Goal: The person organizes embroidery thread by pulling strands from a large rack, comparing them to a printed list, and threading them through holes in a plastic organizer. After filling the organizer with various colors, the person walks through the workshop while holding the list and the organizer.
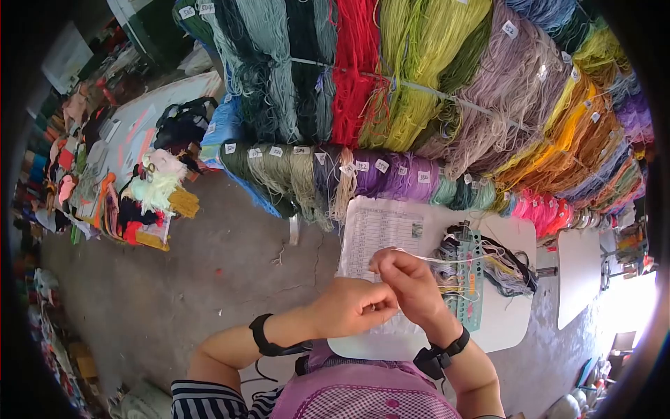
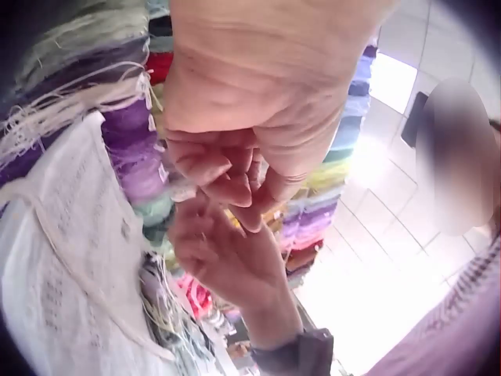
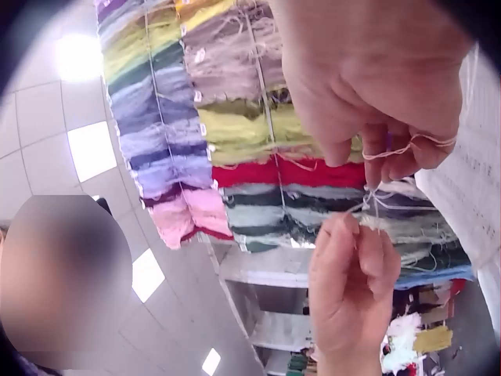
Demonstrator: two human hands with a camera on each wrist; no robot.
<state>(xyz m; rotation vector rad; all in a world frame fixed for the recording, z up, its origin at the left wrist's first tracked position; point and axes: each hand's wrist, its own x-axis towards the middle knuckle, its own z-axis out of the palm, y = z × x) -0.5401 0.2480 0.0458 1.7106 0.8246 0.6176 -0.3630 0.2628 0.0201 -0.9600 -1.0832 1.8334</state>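
Note:
Both hands meet in front of the chest, over a white table (image 1: 502,339). A pale thread (image 1: 440,259) runs from my right hand (image 1: 413,283) towards a green holed thread card (image 1: 469,283) hung with several thread bundles. In the right wrist view the thread (image 3: 415,146) crosses the curled right fingers, which pinch it. Just below, my left hand (image 3: 352,286) pinches strands of the same thread between thumb and fingertips. From the left wrist view, the left hand (image 2: 258,102) partly hides where the fingertips meet.
A printed sheet in plastic (image 1: 384,230) lies on the table. Beyond hangs a rack of labelled thread hanks, among them red (image 1: 354,77) and yellow-green (image 1: 433,56). At the left, another table (image 1: 132,119) carries piled yarn.

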